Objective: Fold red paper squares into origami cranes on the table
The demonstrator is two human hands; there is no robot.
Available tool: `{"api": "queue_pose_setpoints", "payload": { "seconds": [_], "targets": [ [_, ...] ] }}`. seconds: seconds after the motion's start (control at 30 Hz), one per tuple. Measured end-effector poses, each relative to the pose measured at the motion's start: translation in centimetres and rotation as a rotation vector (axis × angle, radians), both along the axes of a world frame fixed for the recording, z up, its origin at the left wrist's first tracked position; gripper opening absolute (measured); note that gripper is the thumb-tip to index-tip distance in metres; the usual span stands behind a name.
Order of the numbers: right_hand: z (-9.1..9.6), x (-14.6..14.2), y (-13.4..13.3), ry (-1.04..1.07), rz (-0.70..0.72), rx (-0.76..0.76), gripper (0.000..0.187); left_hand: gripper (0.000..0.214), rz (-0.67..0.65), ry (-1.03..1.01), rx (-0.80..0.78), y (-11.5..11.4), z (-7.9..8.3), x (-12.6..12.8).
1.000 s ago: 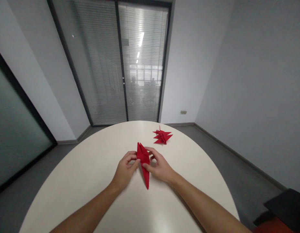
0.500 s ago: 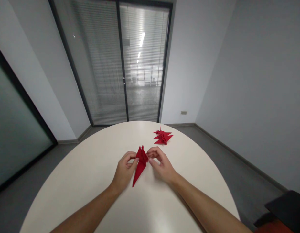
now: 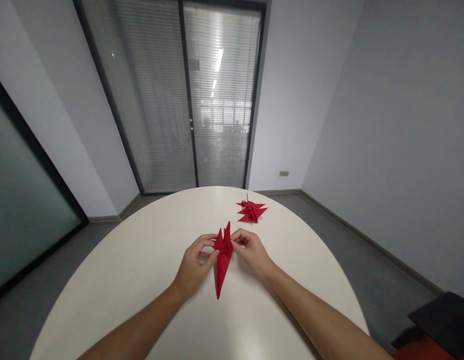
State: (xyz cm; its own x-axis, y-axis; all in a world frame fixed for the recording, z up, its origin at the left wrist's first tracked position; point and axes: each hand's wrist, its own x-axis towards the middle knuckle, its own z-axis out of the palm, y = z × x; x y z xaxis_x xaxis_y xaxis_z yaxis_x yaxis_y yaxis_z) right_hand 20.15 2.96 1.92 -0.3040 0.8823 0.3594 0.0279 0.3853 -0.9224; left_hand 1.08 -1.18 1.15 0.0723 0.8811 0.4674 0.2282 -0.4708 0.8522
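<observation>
Both hands on one folded red paper [image 3: 222, 262], above the table

Left hand [image 3: 195, 262]: fingers curled, thumb nearly closed against them, pinching the paper at its left edge. My thumb lies on the near face; the fingertips reach to the edge and partly behind it, so their exact contact is hidden.

Right hand [image 3: 252, 251]: thumb and forefinger brought together at the paper's right edge, gripping it near the top half. The other fingers are bent in toward the palm.

Paper: between my two hands, over the middle of the white round table [image 3: 127, 285]. Two narrow points stand at the far end, a gap between them, the right one reaching higher. One long point tapers toward me, tilted slightly to my left. I cannot tell whether its tip touches the tabletop.

Surroundings: a cluster of red folded paper pieces [image 3: 251, 212] lies on the table beyond my right hand, apart from it. Past the table's far edge, a glass door with blinds [image 3: 221, 150]; to its right, a wall plate [image 3: 283, 173] low on the wall.
</observation>
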Motion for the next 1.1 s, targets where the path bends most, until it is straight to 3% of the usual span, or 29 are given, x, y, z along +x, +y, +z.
{"api": "queue_pose_setpoints", "payload": {
  "seconds": [0.13,0.33,0.43,0.57,0.67,0.77,0.87,1.0,1.1],
  "targets": [
    [0.2,-0.1,0.0,0.122,0.119,-0.096,0.039,0.009,0.032,0.015,0.076,-0.2,0.1,-0.1],
    [0.2,-0.4,0.1,0.269,0.211,-0.277,0.041,0.013,0.063,0.076,0.318,-0.6,0.7,-0.2],
    [-0.3,-0.4,0.5,0.242,0.19,-0.343,0.041,0.017,0.031,0.1,0.44,-0.8,0.9,-0.1],
    [-0.8,-0.3,0.7,0.055,0.068,-0.249,0.035,0.019,0.009,0.117,0.518,-1.0,1.1,0.1],
    [-0.5,-0.3,0.0,-0.007,-0.005,-0.07,0.03,0.015,0.079,0.114,0.498,-1.0,1.0,0.2],
    [0.4,-0.3,-0.8,-0.038,0.142,0.038,0.021,0.01,0.154,0.077,0.387,-0.8,0.9,0.2],
    [0.8,-0.4,-1.3,-0.02,0.276,0.026,0.018,0.007,0.195,0.032,0.215,-0.8,0.9,0.3],
    [0.4,-0.8,-1.3,-0.022,0.198,-0.024,0.026,0.008,0.174,-0.014,0.113,-1.0,1.2,0.7],
    [0.4,-1.1,-1.3,0.074,0.222,-0.11,0.029,0.011,0.124,-0.094,0.034,-1.2,1.4,1.0]
  ]
}}
